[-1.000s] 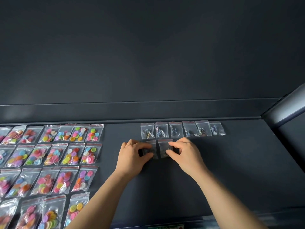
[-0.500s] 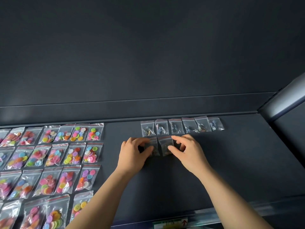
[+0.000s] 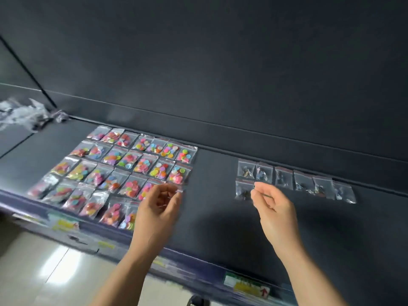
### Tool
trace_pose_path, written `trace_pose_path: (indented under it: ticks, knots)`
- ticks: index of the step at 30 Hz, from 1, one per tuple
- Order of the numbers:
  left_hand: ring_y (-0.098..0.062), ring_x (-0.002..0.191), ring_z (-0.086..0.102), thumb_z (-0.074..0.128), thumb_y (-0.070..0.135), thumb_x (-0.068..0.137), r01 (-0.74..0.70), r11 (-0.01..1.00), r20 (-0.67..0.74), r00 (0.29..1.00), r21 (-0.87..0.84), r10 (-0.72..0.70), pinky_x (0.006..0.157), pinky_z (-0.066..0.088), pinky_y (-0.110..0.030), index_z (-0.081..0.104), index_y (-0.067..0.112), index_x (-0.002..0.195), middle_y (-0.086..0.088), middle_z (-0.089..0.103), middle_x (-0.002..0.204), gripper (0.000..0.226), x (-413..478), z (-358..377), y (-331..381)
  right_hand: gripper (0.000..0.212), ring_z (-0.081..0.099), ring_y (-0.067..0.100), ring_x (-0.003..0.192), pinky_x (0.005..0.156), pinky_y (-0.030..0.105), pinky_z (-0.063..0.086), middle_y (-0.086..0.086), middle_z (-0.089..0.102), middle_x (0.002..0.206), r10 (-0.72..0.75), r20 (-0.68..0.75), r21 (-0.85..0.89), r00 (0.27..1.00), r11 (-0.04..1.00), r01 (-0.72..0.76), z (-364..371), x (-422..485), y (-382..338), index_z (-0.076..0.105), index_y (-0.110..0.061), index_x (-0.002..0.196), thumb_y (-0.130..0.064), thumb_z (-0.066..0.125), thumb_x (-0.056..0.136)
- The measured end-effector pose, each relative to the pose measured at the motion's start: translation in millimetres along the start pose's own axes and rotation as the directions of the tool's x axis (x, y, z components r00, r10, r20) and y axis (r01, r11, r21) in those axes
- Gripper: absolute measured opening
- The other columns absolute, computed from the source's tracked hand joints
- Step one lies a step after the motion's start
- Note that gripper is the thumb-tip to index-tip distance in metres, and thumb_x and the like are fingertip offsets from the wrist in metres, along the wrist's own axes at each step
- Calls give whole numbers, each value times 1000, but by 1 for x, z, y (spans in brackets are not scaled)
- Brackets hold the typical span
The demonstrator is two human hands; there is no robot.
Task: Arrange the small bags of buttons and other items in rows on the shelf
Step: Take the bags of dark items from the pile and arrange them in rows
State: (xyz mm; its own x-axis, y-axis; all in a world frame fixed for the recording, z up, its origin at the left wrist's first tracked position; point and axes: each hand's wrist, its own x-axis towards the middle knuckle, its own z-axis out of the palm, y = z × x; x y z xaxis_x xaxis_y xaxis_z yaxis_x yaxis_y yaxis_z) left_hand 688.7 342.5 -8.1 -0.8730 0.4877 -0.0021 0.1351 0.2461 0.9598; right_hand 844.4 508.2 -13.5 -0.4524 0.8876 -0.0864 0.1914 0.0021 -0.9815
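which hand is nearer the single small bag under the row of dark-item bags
Right. The right hand has its fingertips just right of the single small bag; the left hand is farther left, over the colourful button bags.

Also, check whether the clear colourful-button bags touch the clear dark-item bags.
No: bare dark shelf separates clear colourful-button bags from clear dark-item bags.

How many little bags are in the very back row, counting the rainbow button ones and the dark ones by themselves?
Back-row rainbow button bags: 7
Back-row dark bags: 6
Total: 13
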Motion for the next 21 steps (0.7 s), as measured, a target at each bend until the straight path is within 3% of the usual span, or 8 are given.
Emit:
trace_pose_path:
  ticks: [2,5,10,12,16,21]
  knots:
    - [-10,70,64,66,21,87,39,999,-103,994,9,-38,64,50,-20,65,23,90,2,69,78,4,-15,-35,-5,15,64,16,95,65,10,48,-1,68,104,-4,78,30,997,1000,2,29,-7,-7,64,-19,107,-15,60,93]
    - [-7,69,62,66,23,88,88,996,-235,968,-2,-86,61,49,-15,65,23,89,1,68,79,2,-35,-87,-13,14,62,14,91,56,9,46,-4,68,102,-17,225,36,974,999,9,79,-23,-18,64,-21,107,-19,59,94]
    - [-1,60,57,65,19,89,125,992,-437,890,-30,-126,55,44,-10,64,20,85,-1,67,76,4,-53,-177,-36,9,64,7,97,80,22,50,-9,67,102,-90,443,-12,892,994,106,170,-54,-44,61,-31,100,-24,59,94]
    - [1,55,54,64,18,89,131,990,-487,863,-44,-136,51,42,-12,64,19,83,1,65,72,6,-53,-213,-47,8,64,7,97,81,24,52,-9,67,101,-115,488,-24,865,989,145,208,-65,-52,60,-33,98,-27,59,94]
    - [-1,56,53,64,20,89,141,988,-580,800,-63,-151,59,44,-26,64,22,83,4,65,73,6,-43,-303,-75,7,63,4,95,75,17,48,-10,67,99,-153,559,-47,815,975,216,297,-91,-69,62,-30,99,-27,57,95]
    - [1,59,55,64,22,89,157,988,-600,791,5,-123,61,46,-27,63,22,83,3,65,76,6,-15,-421,-96,13,64,12,88,75,21,48,-6,68,93,-153,547,-54,823,975,216,415,-125,-87,68,-20,103,-24,59,94]
